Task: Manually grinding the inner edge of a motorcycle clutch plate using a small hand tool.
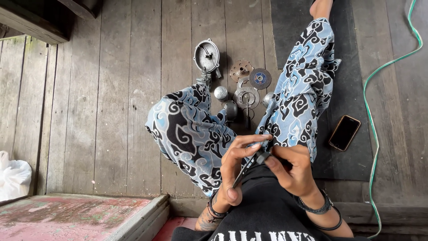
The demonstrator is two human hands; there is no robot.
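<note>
My left hand [236, 167] and my right hand [292, 172] meet in my lap over a thin dark tool [249, 166], a slim black shaft with a small dark head. The left fingers curl along the shaft; the right thumb and fingers pinch its head. I sit on a wooden floor with legs in blue, black and white patterned trousers [191, 134]. Between my knees lie metal parts: a round grey housing [207, 56], a perforated disc [241, 70], a blue-centred grinding disc [260, 78], a round flanged part [246, 97] and a shiny dome cap [221, 93].
A phone [344, 132] lies on a dark mat [352, 89] to the right. A green cable [372, 116] runs down the right side. A white plastic bag [13, 176] sits at far left, and a worn red-painted board [76, 216] lies at lower left.
</note>
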